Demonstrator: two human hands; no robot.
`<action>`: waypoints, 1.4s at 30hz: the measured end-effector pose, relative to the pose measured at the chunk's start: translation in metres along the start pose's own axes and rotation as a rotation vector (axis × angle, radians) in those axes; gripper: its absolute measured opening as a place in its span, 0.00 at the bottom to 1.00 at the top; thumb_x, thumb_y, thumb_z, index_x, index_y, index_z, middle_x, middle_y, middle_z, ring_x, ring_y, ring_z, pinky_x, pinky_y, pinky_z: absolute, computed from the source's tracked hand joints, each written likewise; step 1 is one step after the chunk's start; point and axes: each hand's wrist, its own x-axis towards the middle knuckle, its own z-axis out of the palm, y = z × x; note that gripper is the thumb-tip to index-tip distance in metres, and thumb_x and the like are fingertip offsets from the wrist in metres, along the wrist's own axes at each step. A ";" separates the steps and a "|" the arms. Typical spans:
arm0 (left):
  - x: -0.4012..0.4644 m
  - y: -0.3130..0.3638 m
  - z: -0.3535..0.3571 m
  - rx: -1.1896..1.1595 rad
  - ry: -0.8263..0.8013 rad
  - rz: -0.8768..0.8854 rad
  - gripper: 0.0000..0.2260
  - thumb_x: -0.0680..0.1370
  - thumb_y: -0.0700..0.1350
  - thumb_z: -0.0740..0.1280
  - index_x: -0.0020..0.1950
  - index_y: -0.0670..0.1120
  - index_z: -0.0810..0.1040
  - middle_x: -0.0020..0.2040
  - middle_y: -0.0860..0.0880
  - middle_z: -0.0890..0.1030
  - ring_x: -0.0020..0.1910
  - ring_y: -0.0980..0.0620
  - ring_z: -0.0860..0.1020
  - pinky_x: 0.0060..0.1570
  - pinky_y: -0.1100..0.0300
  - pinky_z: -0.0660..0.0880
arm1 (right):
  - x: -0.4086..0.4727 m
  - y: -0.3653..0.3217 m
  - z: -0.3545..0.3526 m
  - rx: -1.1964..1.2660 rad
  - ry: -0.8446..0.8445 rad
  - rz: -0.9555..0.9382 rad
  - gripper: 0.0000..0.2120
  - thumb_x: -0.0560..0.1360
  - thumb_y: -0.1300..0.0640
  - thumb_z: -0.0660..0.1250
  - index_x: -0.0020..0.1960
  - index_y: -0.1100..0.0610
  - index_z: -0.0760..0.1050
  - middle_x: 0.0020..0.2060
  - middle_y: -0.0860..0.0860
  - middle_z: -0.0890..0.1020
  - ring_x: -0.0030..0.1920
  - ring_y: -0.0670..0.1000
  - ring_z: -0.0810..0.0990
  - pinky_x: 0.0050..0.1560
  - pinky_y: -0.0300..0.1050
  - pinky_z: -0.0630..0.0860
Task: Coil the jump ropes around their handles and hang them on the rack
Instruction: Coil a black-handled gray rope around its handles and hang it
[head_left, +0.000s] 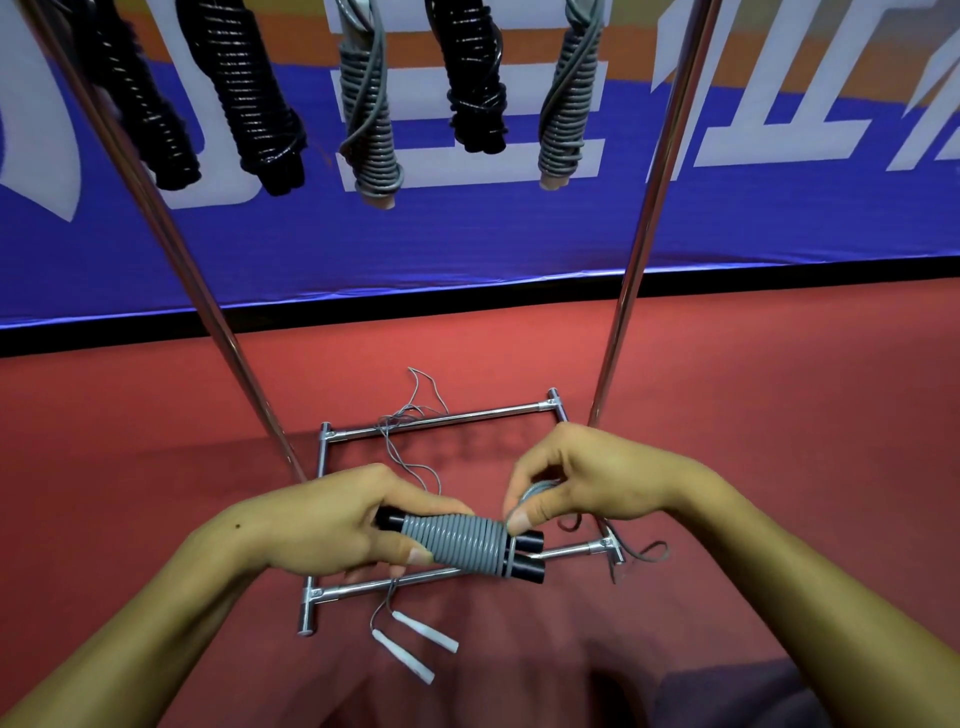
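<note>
Grey rope (462, 540) is coiling round black handles (524, 556) above the rack base (441, 421); left hand (337, 525) gripping, right hand (576, 478) pinching the tail (644, 553), probably. Next: tuck it, hang up.

Two slanted rack poles (652, 208) flank the open middle; hanging coiled ropes (371, 104) crowd above.

Head-worn view, forward and downward.
</note>
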 end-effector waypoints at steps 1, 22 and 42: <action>-0.001 0.001 -0.001 -0.037 0.004 0.004 0.22 0.83 0.46 0.71 0.71 0.70 0.76 0.46 0.41 0.84 0.36 0.50 0.75 0.39 0.51 0.78 | 0.000 0.001 -0.001 0.049 0.012 -0.010 0.06 0.76 0.60 0.77 0.51 0.61 0.86 0.42 0.48 0.88 0.42 0.40 0.82 0.49 0.36 0.77; -0.015 0.023 -0.006 -0.325 0.119 0.165 0.25 0.80 0.40 0.74 0.74 0.59 0.78 0.42 0.44 0.84 0.33 0.45 0.73 0.35 0.58 0.76 | 0.001 0.003 -0.003 0.768 0.075 -0.036 0.05 0.72 0.58 0.77 0.45 0.59 0.84 0.35 0.56 0.79 0.32 0.50 0.74 0.36 0.42 0.70; -0.002 0.014 -0.006 -0.514 0.543 0.266 0.23 0.80 0.41 0.73 0.74 0.57 0.78 0.42 0.41 0.82 0.28 0.46 0.71 0.47 0.43 0.82 | 0.002 -0.031 0.015 0.503 0.464 -0.372 0.15 0.80 0.63 0.64 0.49 0.44 0.82 0.36 0.52 0.66 0.33 0.51 0.58 0.33 0.42 0.58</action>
